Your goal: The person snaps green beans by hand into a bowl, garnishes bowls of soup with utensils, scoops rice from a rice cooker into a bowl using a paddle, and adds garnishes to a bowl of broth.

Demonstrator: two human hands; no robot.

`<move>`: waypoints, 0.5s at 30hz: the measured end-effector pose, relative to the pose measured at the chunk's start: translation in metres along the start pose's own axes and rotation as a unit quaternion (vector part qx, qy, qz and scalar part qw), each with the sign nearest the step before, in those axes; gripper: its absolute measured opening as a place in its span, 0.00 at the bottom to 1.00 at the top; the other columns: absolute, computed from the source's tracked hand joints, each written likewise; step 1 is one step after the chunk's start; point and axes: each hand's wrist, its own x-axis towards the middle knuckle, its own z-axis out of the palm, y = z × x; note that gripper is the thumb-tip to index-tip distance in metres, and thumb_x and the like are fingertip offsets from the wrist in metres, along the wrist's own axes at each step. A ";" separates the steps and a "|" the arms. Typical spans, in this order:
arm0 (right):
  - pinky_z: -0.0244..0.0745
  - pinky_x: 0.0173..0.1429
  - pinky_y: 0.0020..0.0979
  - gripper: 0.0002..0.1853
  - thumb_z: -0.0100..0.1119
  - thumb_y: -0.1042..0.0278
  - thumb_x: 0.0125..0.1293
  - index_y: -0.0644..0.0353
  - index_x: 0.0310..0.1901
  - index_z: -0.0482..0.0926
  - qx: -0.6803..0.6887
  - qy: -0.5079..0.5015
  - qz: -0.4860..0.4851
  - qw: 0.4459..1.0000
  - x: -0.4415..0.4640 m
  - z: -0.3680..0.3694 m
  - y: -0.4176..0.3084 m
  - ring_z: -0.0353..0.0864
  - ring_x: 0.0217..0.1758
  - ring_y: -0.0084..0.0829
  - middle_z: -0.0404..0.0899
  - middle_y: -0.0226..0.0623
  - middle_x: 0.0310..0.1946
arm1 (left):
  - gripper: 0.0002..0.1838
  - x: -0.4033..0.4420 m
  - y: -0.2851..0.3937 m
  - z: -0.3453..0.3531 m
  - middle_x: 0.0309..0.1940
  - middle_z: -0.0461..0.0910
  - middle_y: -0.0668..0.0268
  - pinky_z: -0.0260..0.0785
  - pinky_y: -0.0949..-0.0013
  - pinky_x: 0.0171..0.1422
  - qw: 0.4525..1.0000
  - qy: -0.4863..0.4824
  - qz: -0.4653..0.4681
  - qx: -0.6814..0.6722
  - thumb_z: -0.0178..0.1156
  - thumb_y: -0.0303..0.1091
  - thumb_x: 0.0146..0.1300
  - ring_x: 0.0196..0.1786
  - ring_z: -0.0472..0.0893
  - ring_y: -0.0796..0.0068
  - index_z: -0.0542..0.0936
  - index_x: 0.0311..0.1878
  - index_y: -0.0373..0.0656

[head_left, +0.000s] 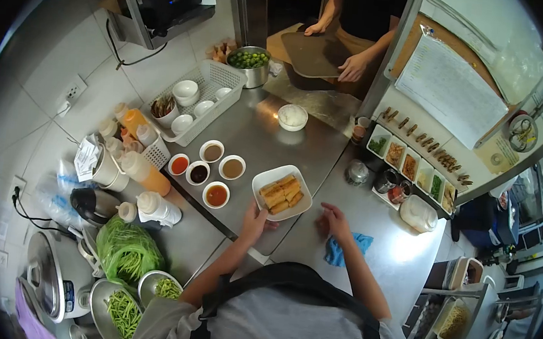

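On or just above the bench, I can't tell which, the dish has the rice beyond it, its rolls slanting away rightward, the nearer left hand's grip closed on its near rim, the right hand loosely open, apart to its right.

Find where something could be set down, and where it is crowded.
Bare steel lies between the rice bowl and square dish, and between the blue cloth and plastic tub. The left side is crowded: squeeze bottles and sauce cups.
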 end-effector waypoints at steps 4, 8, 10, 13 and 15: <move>0.75 0.45 0.31 0.20 0.51 0.64 0.66 0.57 0.58 0.74 -0.169 0.025 -0.065 0.983 0.076 0.006 -0.040 0.79 0.40 0.29 0.80 0.37 0.37 | 0.28 0.000 -0.011 -0.003 0.44 0.78 0.53 0.82 0.67 0.33 1.000 0.008 -0.005 -0.025 0.42 0.27 0.70 0.30 0.84 0.65 0.50 0.71 0.49; 0.69 0.59 0.39 0.25 0.51 0.66 0.62 0.55 0.63 0.70 -0.431 -0.056 -0.148 0.889 0.156 0.040 -0.086 0.76 0.54 0.43 0.77 0.49 0.51 | 0.29 -0.006 -0.029 -0.007 0.45 0.78 0.53 0.81 0.68 0.34 0.999 0.017 -0.005 -0.048 0.43 0.26 0.70 0.32 0.84 0.65 0.47 0.72 0.49; 0.64 0.66 0.42 0.27 0.49 0.66 0.61 0.52 0.65 0.68 -0.485 -0.110 -0.195 0.846 0.204 0.051 -0.087 0.71 0.63 0.46 0.72 0.49 0.59 | 0.30 -0.005 -0.021 -0.006 0.44 0.78 0.53 0.81 0.68 0.34 0.998 0.017 0.004 -0.054 0.44 0.26 0.70 0.34 0.84 0.64 0.46 0.72 0.49; 0.68 0.61 0.40 0.29 0.52 0.67 0.61 0.53 0.67 0.65 -0.491 -0.050 -0.117 0.862 0.242 0.070 -0.094 0.74 0.60 0.46 0.71 0.52 0.60 | 0.31 -0.013 -0.016 -0.001 0.45 0.78 0.52 0.81 0.68 0.35 0.998 0.012 0.003 -0.055 0.46 0.27 0.71 0.35 0.85 0.64 0.45 0.72 0.49; 0.70 0.58 0.38 0.29 0.52 0.67 0.61 0.54 0.66 0.66 -0.478 -0.032 -0.140 0.867 0.248 0.069 -0.084 0.77 0.55 0.44 0.76 0.50 0.55 | 0.31 -0.005 -0.015 0.001 0.46 0.77 0.52 0.81 0.68 0.36 0.998 0.013 -0.006 -0.068 0.48 0.28 0.71 0.36 0.85 0.64 0.45 0.72 0.49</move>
